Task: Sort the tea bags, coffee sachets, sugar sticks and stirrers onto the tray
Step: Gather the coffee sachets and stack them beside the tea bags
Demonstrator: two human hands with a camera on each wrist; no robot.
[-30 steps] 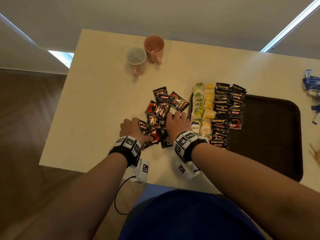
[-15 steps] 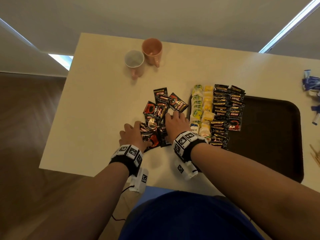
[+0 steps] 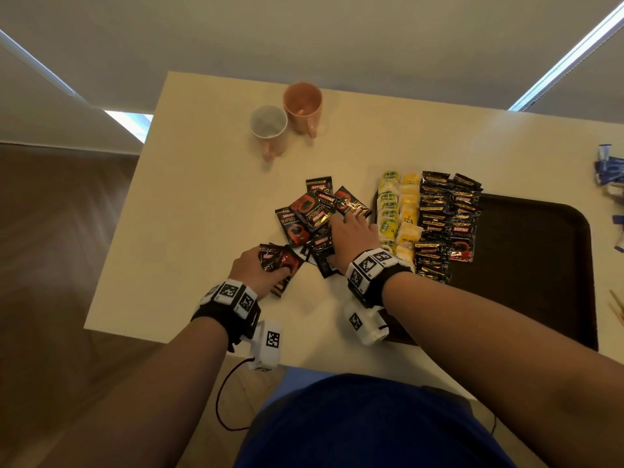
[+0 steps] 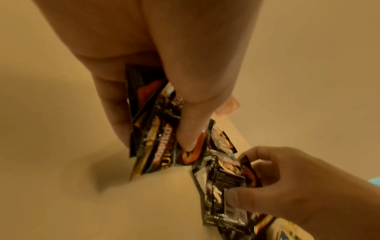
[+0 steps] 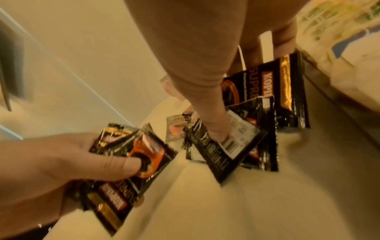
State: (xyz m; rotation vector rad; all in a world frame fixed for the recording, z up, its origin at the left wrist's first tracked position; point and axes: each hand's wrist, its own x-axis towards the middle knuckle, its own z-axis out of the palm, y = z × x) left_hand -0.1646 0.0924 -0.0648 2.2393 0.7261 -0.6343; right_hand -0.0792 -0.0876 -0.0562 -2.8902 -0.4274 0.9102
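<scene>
I have pulled my left hand (image 3: 258, 270) back toward me since a second ago, and it now grips a small bunch of coffee sachets (image 3: 280, 261) lifted clear of the loose pile (image 3: 314, 214) on the desk (image 3: 189, 204). My reading is that the gathering is under way and this bunch is ready to go across to the tray (image 3: 526, 265). My right hand (image 3: 353, 231) has reached further into the pile and lies on it with fingers spread flat, thumb pressing one sachet down; it grips nothing that I can see. In the bunch the sachets point long axis away from me, fanned slightly and tilted up. The pile lies just left of the tray, its sachets pointing every which way. On the tray, tea bags (image 3: 398, 214) and coffee rows (image 3: 445, 224) sit neatly along its left part.
</scene>
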